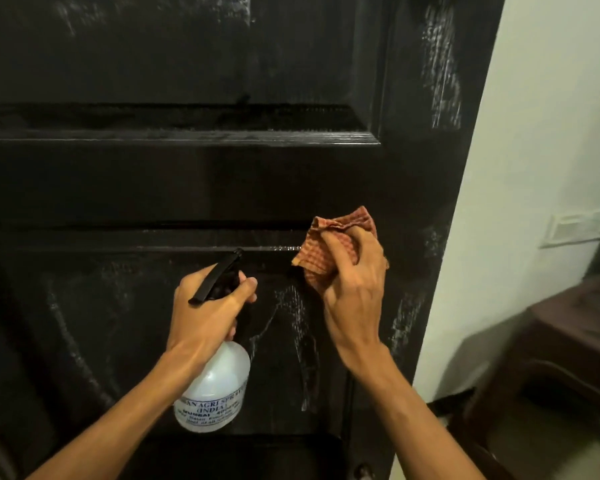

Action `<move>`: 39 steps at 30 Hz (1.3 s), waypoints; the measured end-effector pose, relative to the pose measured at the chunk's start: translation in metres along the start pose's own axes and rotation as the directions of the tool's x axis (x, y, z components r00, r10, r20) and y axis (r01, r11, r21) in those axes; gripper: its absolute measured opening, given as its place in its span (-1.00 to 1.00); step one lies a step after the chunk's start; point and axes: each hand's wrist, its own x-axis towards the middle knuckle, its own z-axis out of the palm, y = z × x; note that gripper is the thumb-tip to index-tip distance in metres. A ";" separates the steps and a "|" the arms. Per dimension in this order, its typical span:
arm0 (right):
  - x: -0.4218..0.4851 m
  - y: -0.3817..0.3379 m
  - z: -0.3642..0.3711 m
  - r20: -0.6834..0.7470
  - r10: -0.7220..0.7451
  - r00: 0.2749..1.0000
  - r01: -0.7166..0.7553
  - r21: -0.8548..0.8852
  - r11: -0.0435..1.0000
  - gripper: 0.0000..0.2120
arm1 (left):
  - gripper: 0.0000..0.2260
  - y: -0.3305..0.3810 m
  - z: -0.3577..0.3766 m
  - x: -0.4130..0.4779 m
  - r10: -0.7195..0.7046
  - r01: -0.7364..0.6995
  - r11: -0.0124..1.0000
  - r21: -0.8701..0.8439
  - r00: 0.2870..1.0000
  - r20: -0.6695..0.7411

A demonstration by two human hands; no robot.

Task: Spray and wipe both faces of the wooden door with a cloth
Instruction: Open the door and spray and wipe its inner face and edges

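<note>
Head view: right hand (355,292) grips the cloth (329,245) against the door (187,188) at frame centre, wiping wet streaks; left hand (205,310) holds the bottle (215,393). Next, probably wipe the drips below.

One wooden door (187,188) is filling most of the view, and at least two framed panels are showing on its face. Two hands are appearing in front of it, one left hand (205,313) and one right hand (354,292). One spray bottle (219,386) and one cloth (329,237) are showing, a single item in each hand. At the right, one pale wall (551,133) is carrying one switch plate (582,226), and one dark brown piece of furniture (568,334) is standing below it
</note>
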 end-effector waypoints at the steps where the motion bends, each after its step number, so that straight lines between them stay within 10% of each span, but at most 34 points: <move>1: 0.000 0.007 -0.002 -0.016 -0.007 1.000 0.007 -0.017 1.000 -0.59 | -0.93 0.001 0.004 -0.001 0.002 -0.002 1.000 -0.008 1.000 0.012; 6: -0.055 0.034 -0.001 0.087 -0.093 0.992 0.103 -0.108 0.989 -0.25 | -0.88 0.002 0.029 -0.007 0.002 0.000 0.999 -0.035 0.999 0.046; 12: 0.025 0.022 -0.013 -0.154 -0.019 0.988 0.025 0.038 0.999 -0.62 | -0.89 0.020 0.034 0.002 0.049 -0.047 0.997 -0.053 0.998 0.040; 19: -0.006 0.053 -0.016 0.002 -0.232 0.973 0.231 -0.123 0.965 -0.44 | -0.88 0.030 0.060 -0.002 0.068 -0.062 0.996 -0.064 0.994 0.090; 26: 0.122 0.055 -0.066 -0.138 -0.248 0.959 0.226 -0.157 0.961 -0.52 | -0.86 0.052 0.091 0.004 0.118 -0.105 0.989 -0.100 0.984 0.134; 33: -0.021 0.114 -0.054 0.074 -0.229 0.971 0.237 -0.127 0.963 -0.24 | -0.88 0.056 0.109 0.001 0.115 -0.095 0.987 -0.132 0.981 0.155; 39: 0.101 0.107 -0.073 -0.095 -0.292 0.952 0.273 -0.167 0.947 -0.46 | -0.88 0.044 0.123 0.000 0.098 -0.082 0.992 -0.100 0.979 0.177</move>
